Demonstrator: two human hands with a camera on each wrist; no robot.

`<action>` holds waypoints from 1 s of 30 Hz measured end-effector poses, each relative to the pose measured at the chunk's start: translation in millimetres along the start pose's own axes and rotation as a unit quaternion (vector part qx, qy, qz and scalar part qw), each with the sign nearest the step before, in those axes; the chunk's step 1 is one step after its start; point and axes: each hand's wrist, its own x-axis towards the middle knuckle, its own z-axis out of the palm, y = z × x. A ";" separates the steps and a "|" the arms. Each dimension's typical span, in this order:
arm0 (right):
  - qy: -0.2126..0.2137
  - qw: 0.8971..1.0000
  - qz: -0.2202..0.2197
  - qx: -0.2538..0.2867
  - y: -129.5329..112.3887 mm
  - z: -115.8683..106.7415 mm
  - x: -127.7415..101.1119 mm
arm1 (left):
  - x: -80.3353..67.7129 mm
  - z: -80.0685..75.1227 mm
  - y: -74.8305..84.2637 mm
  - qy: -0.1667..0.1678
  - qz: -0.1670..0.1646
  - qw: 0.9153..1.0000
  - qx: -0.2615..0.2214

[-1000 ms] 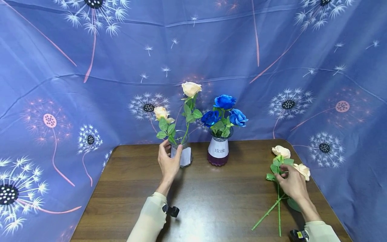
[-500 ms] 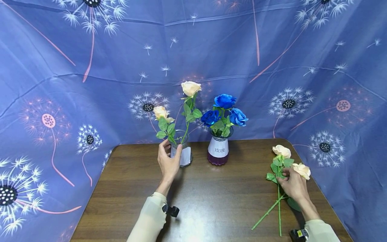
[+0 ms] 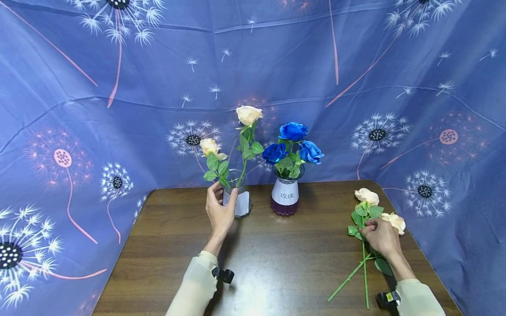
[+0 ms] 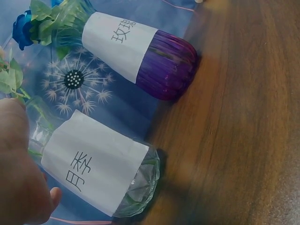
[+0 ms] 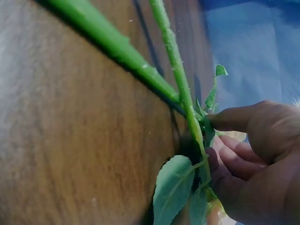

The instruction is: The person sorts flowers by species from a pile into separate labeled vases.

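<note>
Grip: our right hand point(image 3: 380, 237) pinches a cream rose's stem point(image 5: 180, 89), closed more snugly than a second ago, suggesting a lift is near. Both loose roses point(image 3: 369, 206) lie right of the purple vase point(image 3: 285, 196). Our left hand point(image 3: 219, 210) clasps the glass vase point(image 4: 105, 171), left of it, unchanged.

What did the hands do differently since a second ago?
Very little. The right hand slid slightly toward the person along the two cream roses lying on the table, its fingers curling on a stem. The roses hardly shifted. The left hand stayed gripping the clear vase; the purple vase of blue roses stayed put.
</note>
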 end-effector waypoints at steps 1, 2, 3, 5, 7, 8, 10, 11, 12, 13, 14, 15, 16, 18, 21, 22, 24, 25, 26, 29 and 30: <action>0.000 1.000 0.008 0.003 0.0 -0.2 0.2 | 0.2 0.0 -0.1 0.000 0.000 1.000 0.000; 0.000 1.000 0.016 0.007 -0.1 -0.4 0.2 | 0.3 0.1 -0.2 0.000 -0.001 1.000 0.000; 0.000 1.000 0.024 0.010 -0.2 -0.8 0.1 | 0.3 0.2 -0.2 -0.001 -0.001 1.000 -0.001; -0.003 0.999 0.037 0.018 -0.9 -2.1 -0.7 | 0.2 0.3 0.1 -0.002 -0.001 1.000 -0.003; -0.007 0.998 0.049 0.023 -1.9 -4.2 -1.4 | 0.3 0.2 0.6 -0.004 -0.001 1.000 -0.004; -0.010 0.998 0.057 0.029 -2.9 -5.6 -1.9 | 0.2 0.4 0.8 -0.005 0.000 1.000 -0.005; -0.012 0.997 0.067 0.046 -6.1 -8.8 -3.0 | -0.1 0.4 1.6 -0.004 0.002 1.000 -0.005; -0.010 0.996 0.071 0.055 -8.4 -10.6 -3.5 | -0.1 0.3 2.0 -0.004 0.001 1.000 -0.005; -0.007 0.995 0.073 0.067 -11.1 -12.1 -4.1 | -0.2 0.3 2.1 -0.004 0.001 1.000 -0.004; -0.004 0.994 0.072 0.083 -14.1 -13.7 -4.8 | -0.2 0.4 2.1 -0.003 0.001 1.000 -0.004; 0.000 0.992 0.070 0.103 -17.5 -15.1 -5.5 | -0.1 0.2 2.1 -0.002 0.000 1.000 -0.004; 0.006 0.990 0.066 0.121 -20.8 -16.2 -5.9 | 0.0 -0.1 2.0 -0.002 -0.001 1.000 -0.004; 0.013 0.989 0.060 0.135 -24.0 -17.1 -6.2 | 0.3 -0.3 2.0 -0.002 -0.003 1.000 -0.005; 0.026 0.985 0.045 0.167 -31.1 -18.9 -7.1 | 1.0 -0.4 1.3 -0.003 -0.004 1.000 -0.007; 0.046 0.977 0.027 0.206 -41.3 -20.9 -8.1 | 1.0 -0.3 0.3 -0.003 -0.003 1.000 -0.008; 0.052 0.974 0.022 0.219 -44.7 -21.6 -8.5 | 1.0 -0.2 -0.1 -0.003 -0.003 1.000 -0.007; 0.065 0.967 0.015 0.245 -51.4 -23.0 -8.8 | 0.7 0.1 -0.4 -0.002 -0.002 1.000 -0.005; 0.072 0.963 0.013 0.258 -55.2 -23.8 -8.8 | 0.4 0.2 -0.5 -0.002 -0.002 1.000 -0.004; 0.079 0.960 0.012 0.269 -58.7 -24.5 -8.9 | 0.3 0.2 -0.5 -0.001 -0.001 1.000 -0.003; 0.096 0.950 0.012 0.297 -68.6 -27.4 -8.6 | 0.5 -0.1 -0.5 -0.001 0.000 1.000 -0.003; 0.101 0.948 0.014 0.303 -71.8 -28.5 -8.4 | 0.5 -0.1 -0.5 -0.001 0.001 1.000 -0.004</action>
